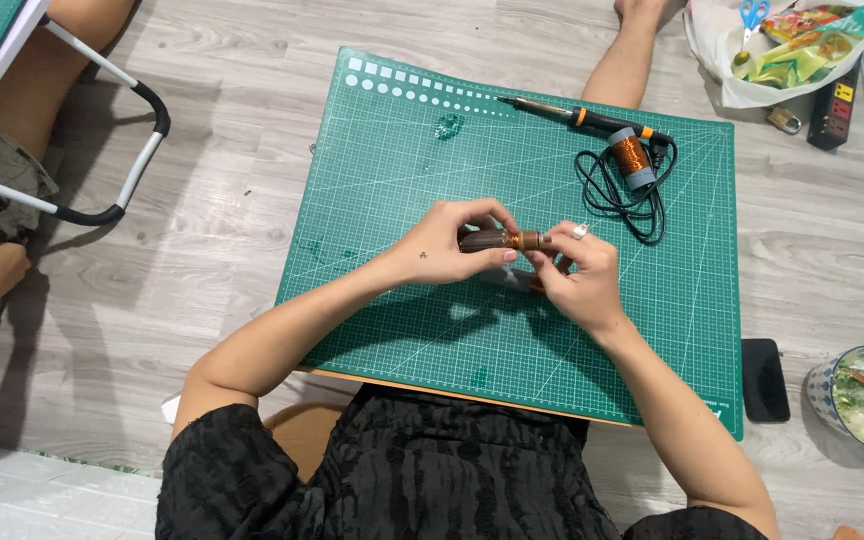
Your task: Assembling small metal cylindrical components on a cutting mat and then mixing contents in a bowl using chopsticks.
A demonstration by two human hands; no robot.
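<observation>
Both hands, left [444, 243] and right [577, 272], pinch a brown coil [505, 240] mid-mat [402, 330]; soldering iron [582, 118] near far edge.

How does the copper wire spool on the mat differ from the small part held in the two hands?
The copper wire spool lies untouched beside the soldering iron; the small coil part is pinched between the left hand and right hand. The spool has grey ends; the held part's left end is dark brown. Both show copper-coloured winding.
</observation>
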